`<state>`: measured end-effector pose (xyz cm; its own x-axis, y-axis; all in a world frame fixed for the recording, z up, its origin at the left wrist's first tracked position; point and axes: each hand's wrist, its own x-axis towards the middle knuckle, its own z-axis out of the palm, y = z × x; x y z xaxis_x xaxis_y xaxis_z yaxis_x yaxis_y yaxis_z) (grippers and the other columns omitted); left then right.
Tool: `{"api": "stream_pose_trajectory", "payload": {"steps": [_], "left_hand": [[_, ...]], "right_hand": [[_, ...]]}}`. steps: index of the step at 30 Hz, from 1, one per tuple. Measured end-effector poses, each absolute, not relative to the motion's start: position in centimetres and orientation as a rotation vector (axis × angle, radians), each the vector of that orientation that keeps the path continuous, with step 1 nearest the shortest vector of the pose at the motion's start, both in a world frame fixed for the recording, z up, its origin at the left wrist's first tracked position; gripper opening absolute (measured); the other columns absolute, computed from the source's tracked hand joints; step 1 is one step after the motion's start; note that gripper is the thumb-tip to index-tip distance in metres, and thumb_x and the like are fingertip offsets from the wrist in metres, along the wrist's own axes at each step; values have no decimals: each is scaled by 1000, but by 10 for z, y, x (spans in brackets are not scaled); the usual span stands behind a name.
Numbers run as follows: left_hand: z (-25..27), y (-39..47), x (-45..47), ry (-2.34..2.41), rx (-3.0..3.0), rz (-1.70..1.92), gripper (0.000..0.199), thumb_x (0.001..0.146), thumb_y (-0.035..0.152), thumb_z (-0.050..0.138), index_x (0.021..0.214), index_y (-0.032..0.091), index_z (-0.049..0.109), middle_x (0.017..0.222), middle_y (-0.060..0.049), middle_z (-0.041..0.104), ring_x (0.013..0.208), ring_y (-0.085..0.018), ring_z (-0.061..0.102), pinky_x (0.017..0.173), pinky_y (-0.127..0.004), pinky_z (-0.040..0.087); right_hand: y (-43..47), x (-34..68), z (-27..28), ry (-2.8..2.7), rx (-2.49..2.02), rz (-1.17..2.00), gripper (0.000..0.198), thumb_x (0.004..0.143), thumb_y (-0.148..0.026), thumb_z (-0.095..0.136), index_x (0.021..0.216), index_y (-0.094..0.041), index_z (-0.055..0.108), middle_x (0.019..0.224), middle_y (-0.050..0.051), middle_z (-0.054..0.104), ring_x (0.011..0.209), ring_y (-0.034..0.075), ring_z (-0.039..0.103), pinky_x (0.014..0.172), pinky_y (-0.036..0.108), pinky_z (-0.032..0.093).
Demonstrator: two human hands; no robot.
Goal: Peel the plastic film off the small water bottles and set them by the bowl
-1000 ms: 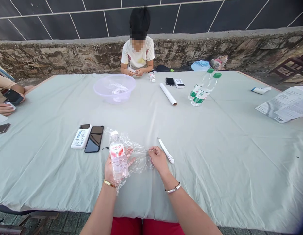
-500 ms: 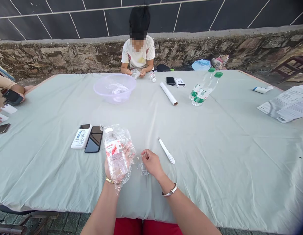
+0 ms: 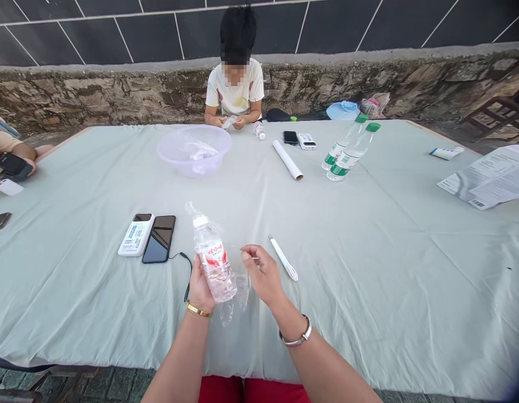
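Note:
A clear water bottle with a white cap and a red-and-white label tilts to the left above the table. My left hand is closed around its lower left side. Crinkled clear plastic film clings to the bottle, standing up past the cap and hanging loose below. On the bottle's right, my right hand is closed in a pinch, with thin film showing beside the fingers. Just right of that hand, a white pen-like cutter lies on the cloth.
A white power bank and black phone lie at left. Farther back are a purple basin, a white roll and two green-capped bottles. A person sits opposite, handling film; another's hand is at far left.
My left hand has turned the bottle and moved it slightly right, and the film now sits closer around it. My right hand has risen a little, still pinching.

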<state>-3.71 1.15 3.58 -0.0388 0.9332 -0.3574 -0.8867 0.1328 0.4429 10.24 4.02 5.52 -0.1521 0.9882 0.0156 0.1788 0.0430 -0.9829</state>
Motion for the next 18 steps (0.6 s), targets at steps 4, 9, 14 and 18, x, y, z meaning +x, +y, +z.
{"api": "stream_pose_trajectory", "payload": {"steps": [4,9,14,18], "left_hand": [[36,13,-27,906,287,1480,42,78,55,61,91,16,68,83,-6,70,81,-23,65,73,-32,49],[47,12,-31,1162,638,1457,41,83,55,54,87,17,69,86,-8,70,89,-24,63,74,-31,47],[50,19,-49,1099,573,1451,31,79,42,63,92,15,71,84,-6,68,83,-19,61,73,-27,46],[47,25,-65,1261,430,1426,30,63,24,78,90,16,68,62,5,56,52,-6,49,49,-19,38]], "right_hand": [[40,91,65,-1393,-949,1675,42,83,-54,54,112,-24,60,104,4,65,95,20,59,81,32,47],[45,98,54,-1101,-750,2055,48,75,-56,65,108,-21,63,103,5,67,95,20,61,86,33,46],[44,103,38,-866,-692,2132,53,66,-59,72,102,-20,65,100,8,69,93,22,63,83,35,48],[40,107,26,-779,-738,2152,53,69,-61,68,102,-20,64,97,8,69,89,23,64,79,37,50]]}}
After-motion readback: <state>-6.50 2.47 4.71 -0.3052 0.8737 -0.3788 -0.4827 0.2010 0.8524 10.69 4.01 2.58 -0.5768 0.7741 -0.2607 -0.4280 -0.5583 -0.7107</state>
